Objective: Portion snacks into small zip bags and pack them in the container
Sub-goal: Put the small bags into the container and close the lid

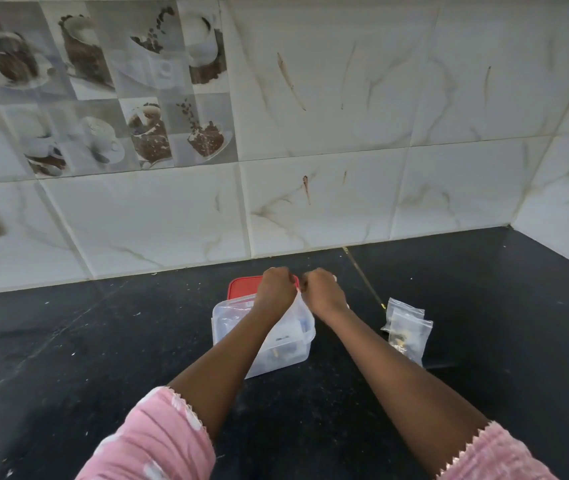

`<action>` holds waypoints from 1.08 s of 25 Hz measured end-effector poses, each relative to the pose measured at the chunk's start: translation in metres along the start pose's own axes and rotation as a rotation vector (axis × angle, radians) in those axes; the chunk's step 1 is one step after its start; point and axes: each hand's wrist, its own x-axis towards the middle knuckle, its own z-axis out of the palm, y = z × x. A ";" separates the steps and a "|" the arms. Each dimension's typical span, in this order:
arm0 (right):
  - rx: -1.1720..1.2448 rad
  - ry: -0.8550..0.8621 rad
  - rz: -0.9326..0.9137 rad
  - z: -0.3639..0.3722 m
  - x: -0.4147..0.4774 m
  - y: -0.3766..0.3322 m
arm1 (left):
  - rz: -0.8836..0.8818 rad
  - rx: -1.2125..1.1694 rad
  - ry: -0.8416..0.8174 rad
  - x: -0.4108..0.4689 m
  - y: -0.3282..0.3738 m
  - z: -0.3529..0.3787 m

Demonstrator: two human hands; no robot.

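A clear plastic container (229,323) stands on the black counter, and small snack pieces show through its wall. Behind it lies a red lid (241,285). My left hand (276,287) and my right hand (322,289) are held close together above the container, each pinching the top edge of a small clear zip bag (298,315) that hangs down over it. What the bag holds is hard to make out. To the right, two filled zip bags (407,327) lie overlapping on the counter.
The black counter (103,341) runs back to a white tiled wall (310,202) and into a corner at the right. Crumbs speckle the counter. A seam in the counter (366,282) runs between the container and the filled bags.
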 end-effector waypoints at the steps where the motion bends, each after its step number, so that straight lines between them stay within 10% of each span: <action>1: 0.027 0.060 0.085 -0.008 0.003 0.017 | 0.026 -0.044 -0.008 0.003 0.015 0.009; 8: 0.062 0.203 0.614 -0.044 -0.019 0.166 | 0.034 -0.177 -0.327 0.034 0.100 0.110; 14: 0.127 -0.018 0.604 -0.043 -0.031 0.221 | 0.022 -0.086 -0.510 0.058 0.129 0.172; 27: 0.246 -0.099 0.416 -0.068 -0.005 0.213 | -0.074 -0.362 -0.308 0.069 0.124 0.163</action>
